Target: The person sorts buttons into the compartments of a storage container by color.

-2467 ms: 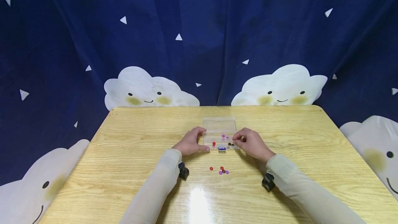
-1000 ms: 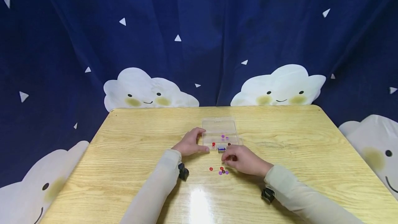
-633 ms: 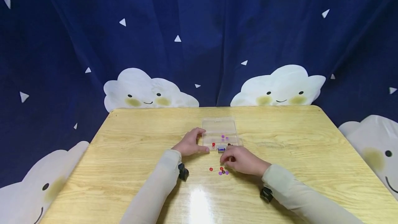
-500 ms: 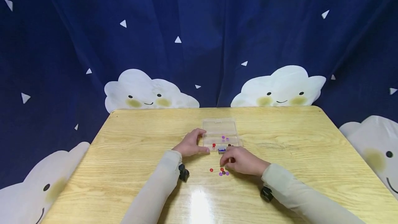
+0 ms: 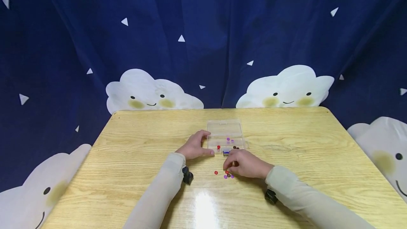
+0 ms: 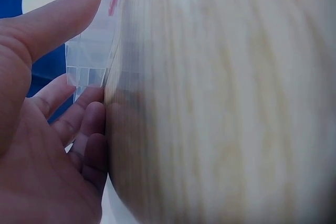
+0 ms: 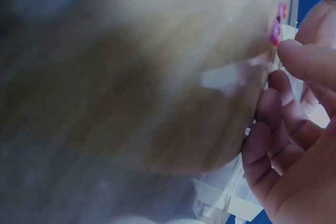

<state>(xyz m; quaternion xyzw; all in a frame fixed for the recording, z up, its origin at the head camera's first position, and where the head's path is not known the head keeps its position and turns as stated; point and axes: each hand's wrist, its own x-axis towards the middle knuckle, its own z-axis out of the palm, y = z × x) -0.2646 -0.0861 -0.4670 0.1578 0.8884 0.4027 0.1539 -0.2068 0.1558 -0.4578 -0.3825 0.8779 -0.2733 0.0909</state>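
A clear plastic compartment box (image 5: pixel 224 142) stands on the table with its lid (image 5: pixel 224 128) tipped back. My left hand (image 5: pixel 194 146) holds its left side, thumb at the front corner and fingers at the rear. Inside are a red disc (image 5: pixel 218 147) at left, purple discs (image 5: pixel 228 139) behind and dark discs (image 5: pixel 234 147) at right, all small and round. In front of the box my right hand (image 5: pixel 247 164) bends its fingers down, tips right at a loose red disc (image 5: pixel 227 172). In the right wrist view, a gap shows between thumb and index finger.
Beside that red disc lie a dark disc (image 5: pixel 228 175) and purple discs (image 5: pixel 225 177); another red disc (image 5: pixel 216 172) lies further left. A blue piece (image 5: pixel 226 152) shows at the box's front. The wooden table (image 5: pixel 143 133) ends at a dark blue curtain (image 5: pixel 203 45).
My right hand has come from the box's right compartment to the loose discs in front, lately shifting slightly left toward the red one. The left hand stays at the box.
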